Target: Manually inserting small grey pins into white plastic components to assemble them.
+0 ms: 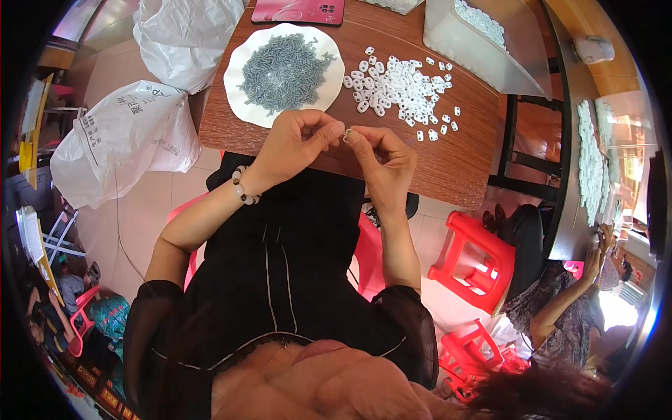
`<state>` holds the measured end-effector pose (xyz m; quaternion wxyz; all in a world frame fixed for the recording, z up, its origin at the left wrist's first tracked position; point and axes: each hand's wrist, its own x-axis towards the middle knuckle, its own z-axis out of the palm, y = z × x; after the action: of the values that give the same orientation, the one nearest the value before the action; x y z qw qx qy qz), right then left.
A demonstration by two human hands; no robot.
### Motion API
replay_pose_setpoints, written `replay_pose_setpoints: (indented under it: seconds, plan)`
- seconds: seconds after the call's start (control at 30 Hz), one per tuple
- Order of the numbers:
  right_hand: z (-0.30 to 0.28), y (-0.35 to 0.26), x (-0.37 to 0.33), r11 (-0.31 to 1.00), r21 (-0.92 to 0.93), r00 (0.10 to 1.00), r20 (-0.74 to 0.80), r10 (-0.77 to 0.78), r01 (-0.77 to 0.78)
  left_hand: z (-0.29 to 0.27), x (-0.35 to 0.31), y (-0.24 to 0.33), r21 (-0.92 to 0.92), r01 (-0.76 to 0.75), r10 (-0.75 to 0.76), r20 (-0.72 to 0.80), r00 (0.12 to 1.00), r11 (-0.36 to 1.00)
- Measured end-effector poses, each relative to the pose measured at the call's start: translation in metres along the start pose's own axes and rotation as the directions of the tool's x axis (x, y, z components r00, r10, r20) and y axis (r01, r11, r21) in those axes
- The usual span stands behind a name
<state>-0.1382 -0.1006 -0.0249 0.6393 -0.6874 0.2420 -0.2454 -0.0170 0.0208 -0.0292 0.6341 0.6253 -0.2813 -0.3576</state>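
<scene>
Above the near edge of the brown wooden table, my left hand [297,143] and my right hand [386,162] meet at the fingertips, both pinched closed. A small white piece [346,136] shows at the tip of my right thumb, and my left fingertips come up against it. What else the left pinch holds is too small to make out. Just beyond my left hand stands a white scalloped plate [234,100] heaped with short, thin grey pieces [283,73]. Past my right hand lies a loose pile of white plastic pieces with two holes [409,87].
A pink phone [297,11] lies beyond the plate. At the far right of the table stands a translucent bin [465,56] with more white pieces. White plastic bags [129,140] sit on the left. Right of me are a red stool [472,262] and another person's arm [574,297].
</scene>
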Motion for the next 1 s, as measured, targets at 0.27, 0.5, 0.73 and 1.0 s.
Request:
replay_pose_setpoints:
  seconds: [0.27,0.5,0.73,1.0]
  plan:
    - [-0.0017,-0.0012,-0.0004,0.999,0.043,0.999,-0.011,0.031,-0.031,-0.0038,-0.0006,-0.0012,-0.056,0.052,-0.054,-0.028,0.998,0.997]
    - [-0.0013,-0.0003,-0.0022,1.000,0.014,1.000,-0.002,0.019,-0.019,-0.0023,-0.0051,0.0008,-0.072,0.052,-0.054,-0.032,0.998,0.996]
    - [0.0005,0.0020,-0.0043,0.999,0.022,1.000,-0.006,0.028,-0.028,-0.0011,-0.0051,0.0017,-0.074,0.071,-0.073,-0.017,0.997,0.995]
    - [0.0006,0.0062,-0.0033,1.000,0.022,1.000,0.009,-0.013,0.013,0.0005,-0.0032,-0.0030,-0.097,0.067,-0.069,-0.014,0.998,0.993]
